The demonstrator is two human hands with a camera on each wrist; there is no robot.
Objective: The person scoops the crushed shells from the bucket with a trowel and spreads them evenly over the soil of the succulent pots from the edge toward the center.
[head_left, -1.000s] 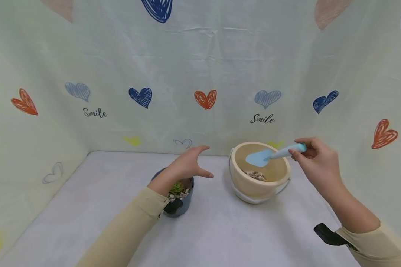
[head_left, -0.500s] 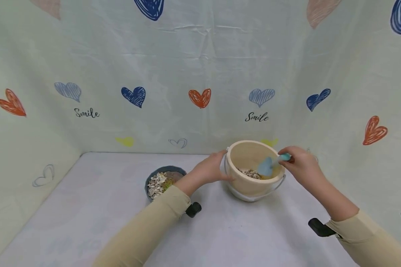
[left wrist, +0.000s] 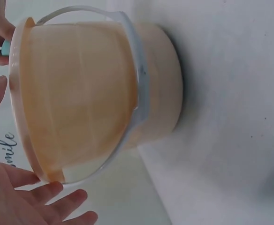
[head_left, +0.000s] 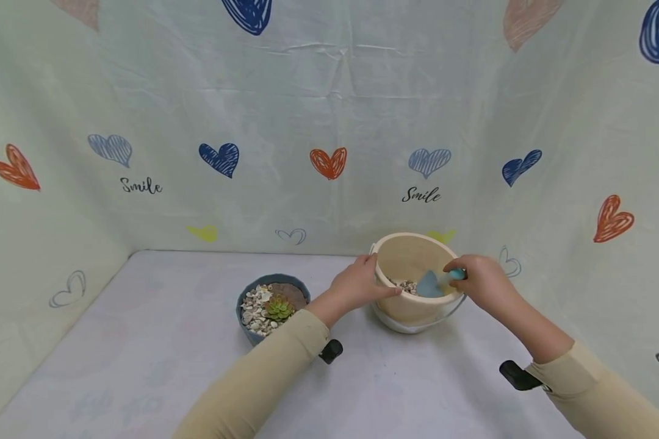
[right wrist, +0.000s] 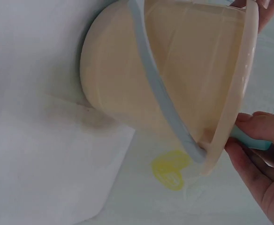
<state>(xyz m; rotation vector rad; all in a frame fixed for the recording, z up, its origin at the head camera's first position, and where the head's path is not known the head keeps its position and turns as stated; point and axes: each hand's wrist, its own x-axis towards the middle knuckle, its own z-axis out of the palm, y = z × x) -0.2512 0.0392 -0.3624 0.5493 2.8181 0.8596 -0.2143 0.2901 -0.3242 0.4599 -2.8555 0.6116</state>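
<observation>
"Right hand (head_left: 483, 280) pinches the light-blue plastic trowel (head_left: 429, 285) by its handle; left hand (head_left: 359, 285) touches the round cream plastic bucket (head_left: 410, 312)."

"Its blade?"

"Inside the bucket, left of the pinch, long axis slanting down leftward."

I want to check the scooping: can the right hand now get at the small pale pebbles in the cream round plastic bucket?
Probably yes, with the small blue trowel: the right hand grips its handle, its blade is inside the bucket beside the pebbles, and nothing visible stands between them.
</observation>
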